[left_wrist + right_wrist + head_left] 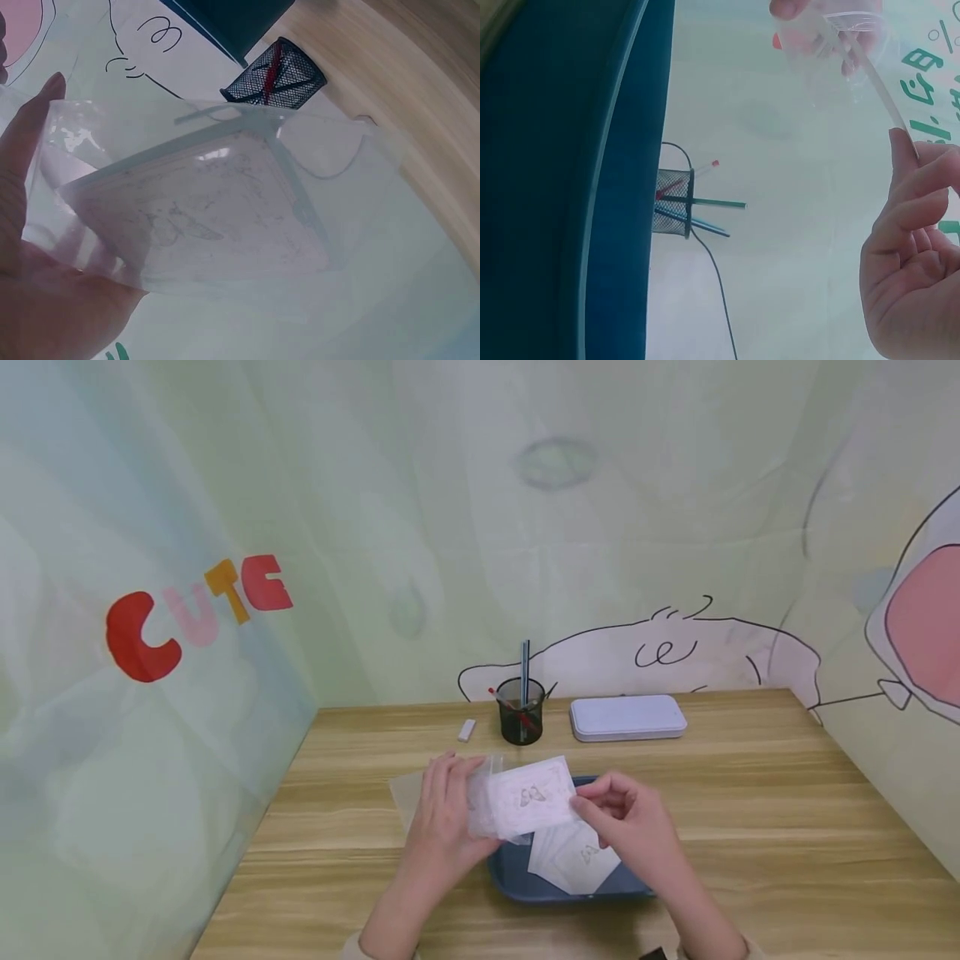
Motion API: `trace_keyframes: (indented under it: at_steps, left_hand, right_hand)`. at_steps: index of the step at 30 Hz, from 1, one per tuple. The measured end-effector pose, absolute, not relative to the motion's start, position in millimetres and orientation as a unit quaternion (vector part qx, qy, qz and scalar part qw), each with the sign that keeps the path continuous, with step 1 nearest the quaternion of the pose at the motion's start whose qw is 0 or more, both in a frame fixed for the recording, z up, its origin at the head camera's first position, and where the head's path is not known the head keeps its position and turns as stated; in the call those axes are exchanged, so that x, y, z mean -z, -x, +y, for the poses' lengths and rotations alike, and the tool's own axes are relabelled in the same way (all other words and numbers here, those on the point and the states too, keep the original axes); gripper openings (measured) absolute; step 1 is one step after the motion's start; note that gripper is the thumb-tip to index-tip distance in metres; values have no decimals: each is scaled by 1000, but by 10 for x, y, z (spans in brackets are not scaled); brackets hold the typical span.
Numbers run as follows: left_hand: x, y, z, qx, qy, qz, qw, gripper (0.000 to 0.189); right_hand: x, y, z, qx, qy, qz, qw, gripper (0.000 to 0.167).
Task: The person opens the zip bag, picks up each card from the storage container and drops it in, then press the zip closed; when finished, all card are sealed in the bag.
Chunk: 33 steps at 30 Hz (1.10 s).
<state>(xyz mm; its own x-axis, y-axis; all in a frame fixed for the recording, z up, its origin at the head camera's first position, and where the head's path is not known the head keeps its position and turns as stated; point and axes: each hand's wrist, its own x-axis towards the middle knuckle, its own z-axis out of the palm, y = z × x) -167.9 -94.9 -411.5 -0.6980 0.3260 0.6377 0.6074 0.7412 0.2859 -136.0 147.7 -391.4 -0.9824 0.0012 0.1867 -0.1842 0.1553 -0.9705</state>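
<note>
A clear plastic bag (481,802) is held by its left side in my left hand (441,814), thumb below and fingers above. My right hand (628,821) pinches the right edge of a white card (517,814) with a butterfly print, between thumb and fingertips. The card's left end overlaps the bag's mouth; in the left wrist view, a framed picture (195,217) shows through the clear plastic. Below both hands is a dark blue tray (517,877). Several white cards (577,872) lie fanned out in it, the top one also bearing a butterfly.
Behind the tray stands a black mesh pen cup (521,718) with pens in it. A white case (628,717) lies to its right, a small white eraser-like block (467,730) to its left. A pale translucent sheet (405,792) lies on the wooden table (300,860) beyond my left hand.
</note>
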Motion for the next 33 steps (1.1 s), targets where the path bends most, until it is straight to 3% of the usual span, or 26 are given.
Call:
trace_keyframes:
  at_steps: [28, 33]
  left_hand:
    - [4102, 1676, -949, 253, 256, -898, 254, 100]
    - [4099, 1679, -950, 247, 253, -899, 260, 100]
  right_hand:
    - [4081, 1483, 1006, -597, -129, -791, 23, 11]
    - [4072, 1494, 1112, -557, -130, -819, 47, 14]
